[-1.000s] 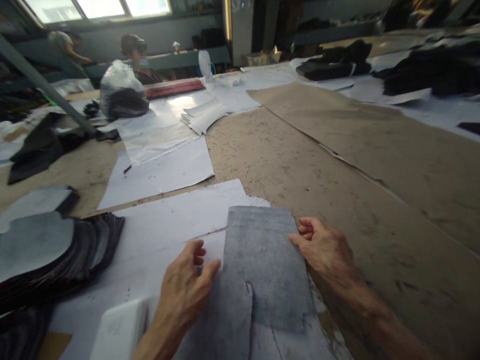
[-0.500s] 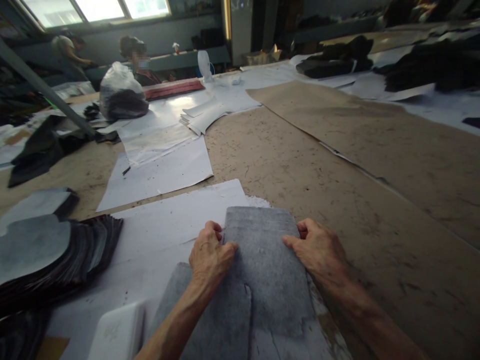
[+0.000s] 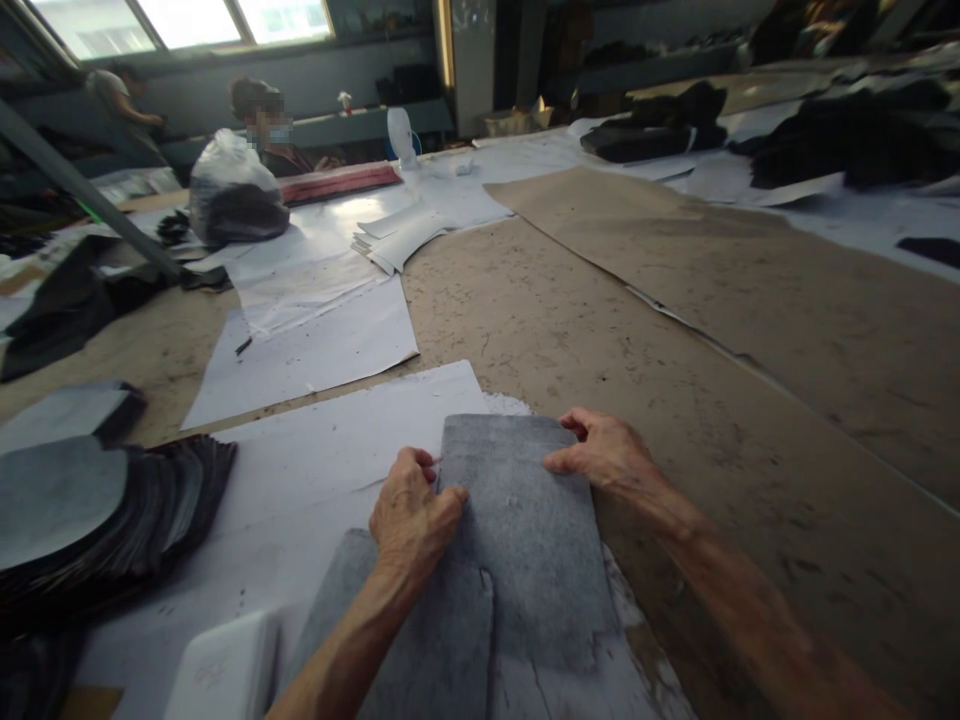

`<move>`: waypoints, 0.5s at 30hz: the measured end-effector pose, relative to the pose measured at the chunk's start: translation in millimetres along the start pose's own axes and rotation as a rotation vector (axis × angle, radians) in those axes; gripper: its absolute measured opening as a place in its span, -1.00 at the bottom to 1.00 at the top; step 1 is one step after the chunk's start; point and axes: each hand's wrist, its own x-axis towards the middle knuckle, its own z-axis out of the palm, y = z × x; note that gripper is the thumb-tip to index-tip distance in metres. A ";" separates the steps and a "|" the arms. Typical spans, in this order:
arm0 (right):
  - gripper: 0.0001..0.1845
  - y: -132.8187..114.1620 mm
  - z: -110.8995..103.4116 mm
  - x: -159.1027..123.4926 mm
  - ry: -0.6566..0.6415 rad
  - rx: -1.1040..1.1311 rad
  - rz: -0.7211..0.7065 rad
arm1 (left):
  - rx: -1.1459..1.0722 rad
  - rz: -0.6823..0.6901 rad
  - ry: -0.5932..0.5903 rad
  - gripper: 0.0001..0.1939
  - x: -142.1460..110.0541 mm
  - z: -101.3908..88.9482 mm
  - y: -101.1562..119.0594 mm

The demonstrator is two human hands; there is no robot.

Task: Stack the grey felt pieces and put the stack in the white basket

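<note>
A grey felt-like fabric piece [image 3: 525,550] lies in front of me, partly on white paper. My left hand [image 3: 416,515] grips its left edge, thumb on top and fingers curled at the side. At the top right corner my right hand [image 3: 600,455] pinches the same piece, its thumb over the surface and its fingertips at the far edge. Another grey fabric piece [image 3: 450,660] lies at the lower left, partly hidden by my left forearm. Whether more layers lie under the held piece, I cannot tell.
Dark and grey cut pieces [image 3: 172,510] are stacked at left, near a white box-like object [image 3: 225,665]. White paper sheets [image 3: 315,345] cover parts of the brown tabletop [image 3: 510,300]. Farther off stand a filled plastic bag [image 3: 236,190] and dark fabric heaps [image 3: 832,135]. Two people are beyond the table.
My right hand has moved up along the right edge to the top corner of the fabric piece. The left hand keeps its place on the left edge. The view has shifted slightly.
</note>
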 end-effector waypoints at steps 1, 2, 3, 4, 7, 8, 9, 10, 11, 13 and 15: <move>-0.68 0.6 0.6 -2.2 0.003 0.037 -0.013 | -0.001 0.006 0.002 -0.62 -0.1 0.3 -0.5; -0.73 1.2 1.6 -5.9 0.013 0.077 -0.023 | -0.002 0.015 0.006 -0.61 -0.2 0.7 -0.9; -0.77 1.9 2.6 -10.8 0.026 0.117 -0.026 | -0.004 0.025 0.012 -0.60 -0.2 1.2 -1.0; -0.81 3.0 3.0 -16.2 0.037 0.157 -0.023 | -0.006 0.040 0.019 -0.57 -0.1 1.7 -0.9; -0.81 10.9 -1.2 -29.5 0.070 0.258 0.009 | -0.023 0.117 0.026 -0.44 2.3 4.6 2.8; -0.77 15.2 -4.8 -31.7 0.086 0.306 0.022 | -0.034 0.150 0.010 -0.42 4.1 6.2 5.4; -0.73 20.1 -9.0 -32.5 0.090 0.381 0.044 | -0.049 0.181 -0.018 -0.42 6.3 8.2 8.6; -0.69 25.3 -13.6 -32.2 0.080 0.475 0.073 | -0.065 0.206 -0.057 -0.47 8.8 10.7 12.4; -0.64 30.3 -17.9 -31.2 0.058 0.576 0.104 | -0.080 0.224 -0.098 -0.53 11.5 13.5 16.5; -0.57 39.1 -24.6 -28.2 0.007 0.731 0.150 | -0.098 0.238 -0.156 -0.65 16.5 19.4 24.9; -0.54 44.9 -27.0 -25.7 0.001 0.764 0.155 | -0.100 0.231 -0.161 -0.70 20.0 24.5 31.9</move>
